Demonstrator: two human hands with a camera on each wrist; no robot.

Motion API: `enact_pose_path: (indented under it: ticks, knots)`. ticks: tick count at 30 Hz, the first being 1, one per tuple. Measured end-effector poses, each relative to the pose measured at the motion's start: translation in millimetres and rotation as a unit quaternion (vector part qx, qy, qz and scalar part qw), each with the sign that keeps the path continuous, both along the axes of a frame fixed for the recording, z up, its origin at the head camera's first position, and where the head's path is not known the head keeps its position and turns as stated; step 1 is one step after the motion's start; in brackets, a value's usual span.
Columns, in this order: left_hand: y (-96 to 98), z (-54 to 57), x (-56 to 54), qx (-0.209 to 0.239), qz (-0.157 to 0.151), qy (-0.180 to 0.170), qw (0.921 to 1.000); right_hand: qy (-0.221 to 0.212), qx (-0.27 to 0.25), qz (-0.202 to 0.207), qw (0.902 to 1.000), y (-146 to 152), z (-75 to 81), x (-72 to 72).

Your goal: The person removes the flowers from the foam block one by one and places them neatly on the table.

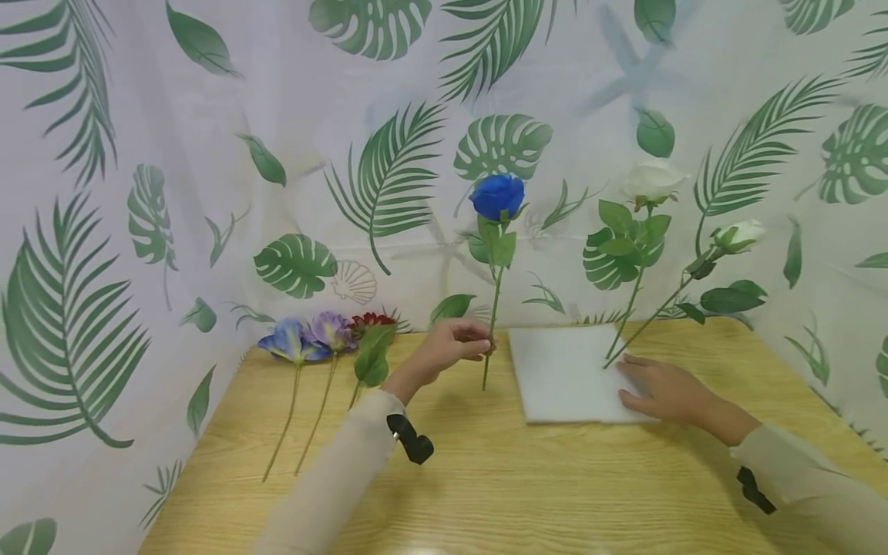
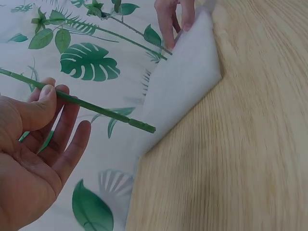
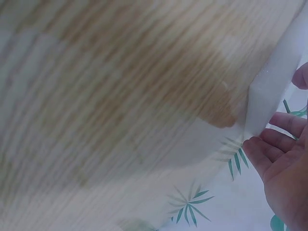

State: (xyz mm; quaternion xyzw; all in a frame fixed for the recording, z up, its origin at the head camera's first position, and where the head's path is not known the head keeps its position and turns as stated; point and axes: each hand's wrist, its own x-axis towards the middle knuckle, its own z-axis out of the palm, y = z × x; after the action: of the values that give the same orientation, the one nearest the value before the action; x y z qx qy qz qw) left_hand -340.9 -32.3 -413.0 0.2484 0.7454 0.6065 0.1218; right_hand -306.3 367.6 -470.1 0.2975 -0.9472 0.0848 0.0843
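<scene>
Taking the white foam slab (image 1: 562, 378) on the worktop (image 1: 486, 486) as the dial's centre in the head view, the blue rose (image 1: 497, 197) is at about ten o'clock, its bloom high and its bare stem end off the slab at nine. The left hand (image 1: 444, 351) holds it upright; the left wrist view shows thumb and forefinger pinching the stem low down, the other fingers loosely spread, the cut end free. The right hand (image 1: 669, 389) lies at three o'clock with its fingers fairly straight, touching the slab near its edge; how firmly they press I cannot tell.

Two stems stand unaided from the slab at about two o'clock: the taller white rose (image 1: 652, 183) leans toward one o'clock and the lower white rose (image 1: 741, 235) tilts further, toward two. How deep they go is hidden.

Well apart, at nine o'clock, lie a blue-violet flower (image 1: 293, 339), a purple flower (image 1: 331, 331) and a dark red flower (image 1: 371, 322), the last partly behind the left sleeve (image 1: 340, 470).

By my reading the work is at an early-to-middle stage: two stems are set, one is in hand and unplaced, and three lie untouched; whether those three belong to it remains unclear.
</scene>
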Motion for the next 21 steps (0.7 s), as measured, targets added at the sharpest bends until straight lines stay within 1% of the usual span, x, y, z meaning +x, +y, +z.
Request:
enact_pose_path:
  ticks: [8, 15, 21]
  knots:
    - [-35.1, 9.1, 7.2, -0.040, 0.001, 0.027, 0.9988, 0.004, 0.006, -0.001, 1.0000, 1, -0.6, -0.8]
    - [-66.5, 7.6, 15.9, -0.075, 0.008, 0.033, 0.9966, 0.007, 0.010, 0.001, 0.9999, -2, 0.3, 0.7]
    - [-86.8, 8.5, 23.2, -0.095, 0.017, 0.030, 0.9949, 0.002, 0.007, 0.000, 1.0000, -5, 3.1, 0.9]
